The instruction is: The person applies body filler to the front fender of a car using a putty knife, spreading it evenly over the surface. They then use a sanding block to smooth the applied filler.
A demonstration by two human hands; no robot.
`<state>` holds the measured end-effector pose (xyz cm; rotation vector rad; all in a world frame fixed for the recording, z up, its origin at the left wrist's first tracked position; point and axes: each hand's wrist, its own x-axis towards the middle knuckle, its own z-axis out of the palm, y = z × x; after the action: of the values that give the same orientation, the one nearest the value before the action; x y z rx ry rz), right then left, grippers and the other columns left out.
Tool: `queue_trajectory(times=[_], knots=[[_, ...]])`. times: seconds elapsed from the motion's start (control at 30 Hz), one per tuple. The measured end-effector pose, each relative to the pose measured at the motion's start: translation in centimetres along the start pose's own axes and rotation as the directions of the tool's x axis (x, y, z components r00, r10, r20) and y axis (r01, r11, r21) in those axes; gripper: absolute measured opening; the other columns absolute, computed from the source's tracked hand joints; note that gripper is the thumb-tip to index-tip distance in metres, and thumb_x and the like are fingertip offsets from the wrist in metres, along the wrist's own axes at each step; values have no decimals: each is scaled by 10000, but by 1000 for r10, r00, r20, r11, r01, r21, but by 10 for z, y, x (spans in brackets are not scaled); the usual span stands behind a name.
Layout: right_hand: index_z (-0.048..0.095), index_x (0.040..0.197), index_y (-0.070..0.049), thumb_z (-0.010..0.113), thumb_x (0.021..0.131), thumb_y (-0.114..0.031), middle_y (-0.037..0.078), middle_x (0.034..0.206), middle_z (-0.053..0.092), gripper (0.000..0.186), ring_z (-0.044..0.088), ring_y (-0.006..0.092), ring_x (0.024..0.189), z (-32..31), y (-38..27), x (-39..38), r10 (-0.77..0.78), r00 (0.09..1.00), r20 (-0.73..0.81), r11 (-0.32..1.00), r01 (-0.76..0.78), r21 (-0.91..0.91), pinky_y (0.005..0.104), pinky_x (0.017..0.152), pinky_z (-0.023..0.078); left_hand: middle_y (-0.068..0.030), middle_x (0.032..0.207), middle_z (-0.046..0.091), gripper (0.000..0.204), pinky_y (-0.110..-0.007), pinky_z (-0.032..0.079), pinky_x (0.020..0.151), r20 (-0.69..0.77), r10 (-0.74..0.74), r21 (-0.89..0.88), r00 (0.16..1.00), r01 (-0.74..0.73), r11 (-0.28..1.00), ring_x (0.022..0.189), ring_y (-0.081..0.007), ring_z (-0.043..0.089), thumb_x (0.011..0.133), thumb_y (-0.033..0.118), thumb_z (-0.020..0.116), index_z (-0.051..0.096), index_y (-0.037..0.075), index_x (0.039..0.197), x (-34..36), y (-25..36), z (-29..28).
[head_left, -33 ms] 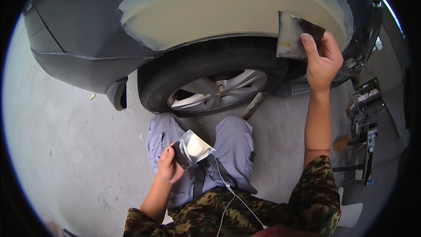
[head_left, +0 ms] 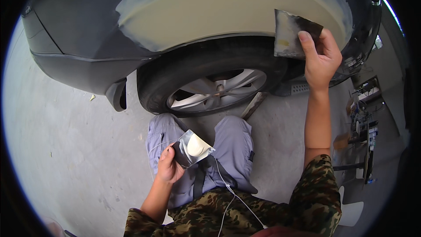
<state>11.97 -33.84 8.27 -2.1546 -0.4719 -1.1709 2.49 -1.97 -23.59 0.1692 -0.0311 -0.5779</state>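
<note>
My right hand (head_left: 322, 63) grips a thin square spreader (head_left: 287, 33), smeared with pale filler, at the lower right of a broad cream filler patch (head_left: 206, 11) on the dark car panel (head_left: 76, 26), just over the wheel arch. Whether its edge touches the patch I cannot tell. Below, over my lap, my left hand (head_left: 169, 169) holds a flat dark plate (head_left: 182, 151) carrying a mound of cream filler (head_left: 197, 148).
The tyre (head_left: 151, 87) and silver wheel (head_left: 204, 96) face me. A wooden strip (head_left: 254, 105) lies right of the wheel on the concrete floor (head_left: 87, 149). Cluttered equipment (head_left: 364, 127) stands far right. White cables (head_left: 228, 186) hang over my lap.
My right hand and the spreader have moved slightly left and up along the patch. My left hand and the plate are unchanged.
</note>
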Motion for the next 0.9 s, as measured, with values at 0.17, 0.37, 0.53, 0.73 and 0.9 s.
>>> queue_trajectory(times=[0.17,0.37,0.53,0.73,0.9], knots=[[739,1000,24,849,872,-31,19,815,711,178,608,74,720,25,-11,6,-87,994,60,991,93,-96,236,665,486,-251,1381,642,524,-526,507,1129,18,6,-10,1000,-6,1000,1284,-366,650,1109,336,552,512,-94,1406,1,0,5],[738,982,41,838,872,12,30,796,694,152,563,76,680,57,-45,17,-320,934,159,909,350,-226,223,646,473,-250,1401,631,549,-515,494,1143,39,21,2,999,-21,1000,1300,-361,640,1107,344,555,505,-105,1418,-9,7,7],[737,998,38,842,841,23,115,852,751,189,708,195,719,79,-63,20,-411,882,230,860,459,-224,293,673,540,-252,1396,635,578,-504,491,1146,14,42,4,999,-42,999,1301,-360,640,1103,362,560,501,-124,1411,-15,8,8],[722,978,-14,854,779,0,102,820,721,239,697,272,684,109,-70,21,-497,843,207,843,526,-116,339,616,528,-249,1404,630,570,-507,486,1150,46,59,20,997,-60,998,1309,-361,634,1105,357,557,500,-121,1412,-18,11,14],[715,960,7,837,807,19,115,823,714,196,682,293,668,101,-52,15,-444,863,243,889,458,-1,338,608,515,-241,1408,630,526,-518,481,1154,38,53,50,998,-55,997,1314,-358,631,1102,341,566,520,-83,1411,-13,14,27]])
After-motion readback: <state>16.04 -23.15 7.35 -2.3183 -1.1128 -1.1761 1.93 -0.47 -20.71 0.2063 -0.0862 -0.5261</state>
